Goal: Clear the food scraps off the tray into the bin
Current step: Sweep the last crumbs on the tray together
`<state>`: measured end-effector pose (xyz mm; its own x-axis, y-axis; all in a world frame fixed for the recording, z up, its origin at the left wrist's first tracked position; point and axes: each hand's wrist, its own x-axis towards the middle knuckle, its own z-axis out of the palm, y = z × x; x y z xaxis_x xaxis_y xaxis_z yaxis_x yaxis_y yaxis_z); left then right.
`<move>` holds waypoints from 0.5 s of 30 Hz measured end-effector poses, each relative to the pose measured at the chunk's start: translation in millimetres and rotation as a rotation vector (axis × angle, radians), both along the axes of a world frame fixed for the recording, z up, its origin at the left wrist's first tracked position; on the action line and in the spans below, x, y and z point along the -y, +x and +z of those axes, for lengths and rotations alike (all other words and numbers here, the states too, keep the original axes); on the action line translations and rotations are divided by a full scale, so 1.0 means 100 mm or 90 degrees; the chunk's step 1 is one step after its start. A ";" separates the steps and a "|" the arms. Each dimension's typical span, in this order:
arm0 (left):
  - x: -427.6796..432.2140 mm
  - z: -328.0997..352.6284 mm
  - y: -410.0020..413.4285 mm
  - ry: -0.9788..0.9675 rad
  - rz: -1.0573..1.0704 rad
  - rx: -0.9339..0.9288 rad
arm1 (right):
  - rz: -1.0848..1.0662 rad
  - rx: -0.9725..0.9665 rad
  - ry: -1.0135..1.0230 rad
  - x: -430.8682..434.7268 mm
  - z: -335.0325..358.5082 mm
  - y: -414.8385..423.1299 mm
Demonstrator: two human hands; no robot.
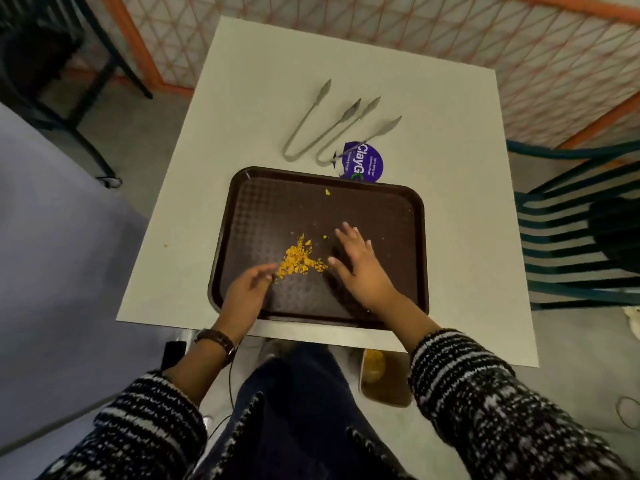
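Note:
A dark brown tray (263, 195) lies on the white table (277, 98). A heap of yellow food scraps (299, 259) sits near the tray's middle, with one stray crumb (327, 192) near the far rim and another (325, 237) beside my right hand. My left hand (247, 292) rests on the tray just left of the heap, fingers loosely curled toward it and holding nothing. My right hand (360, 268) lies flat with fingers spread just right of the heap. A small brown bin (384, 386) with yellow scraps inside stands on the floor under the table's near edge.
Two metal tongs (311, 129) (353, 133) lie on the table beyond the tray, next to a purple round label (365, 162). A green slatted chair (575, 230) stands to the right. An orange-framed mesh fence (519, 46) runs behind the table.

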<state>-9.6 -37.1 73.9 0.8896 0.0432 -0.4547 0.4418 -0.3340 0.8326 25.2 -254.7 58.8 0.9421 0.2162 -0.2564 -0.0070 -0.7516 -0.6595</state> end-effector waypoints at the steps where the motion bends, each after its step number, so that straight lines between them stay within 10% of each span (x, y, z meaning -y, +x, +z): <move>1: 0.00 -0.02 0.04 0.003 0.000 -0.004 | 0.011 0.005 -0.010 0.03 -0.04 0.13; 15: -0.08 -0.21 0.41 0.077 0.027 -0.038 | 0.249 0.090 -0.165 0.10 -0.63 1.32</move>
